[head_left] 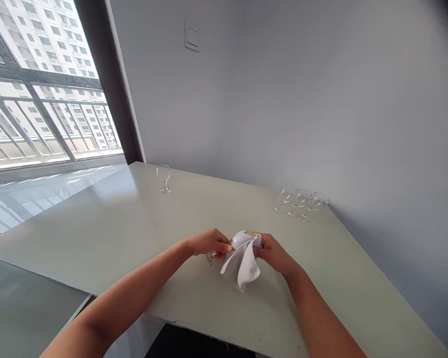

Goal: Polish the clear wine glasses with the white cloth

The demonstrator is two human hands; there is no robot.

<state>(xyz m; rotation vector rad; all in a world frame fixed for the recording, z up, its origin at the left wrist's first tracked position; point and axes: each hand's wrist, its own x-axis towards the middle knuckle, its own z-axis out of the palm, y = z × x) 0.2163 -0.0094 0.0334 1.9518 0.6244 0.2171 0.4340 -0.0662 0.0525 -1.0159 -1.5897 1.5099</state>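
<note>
My left hand (210, 242) is closed around the stem of a wine glass (209, 258), which lies tipped sideways above the table. Only its foot shows clearly, sticking out to the left of my fingers. A white cloth (248, 261) covers most of the bowl, and its loose corners hang down towards me. From the right, my right hand (275, 252) pinches the cloth against the bowl, thumb in front. Much of the bowl is hidden by cloth and fingers.
On the pale table (134, 223), one stemmed glass (166, 179) stands upright at the far left. Three more, including a middle glass (301, 199), stand close together near the right edge. Grey walls border the back and right, with a window (45, 84) at the left.
</note>
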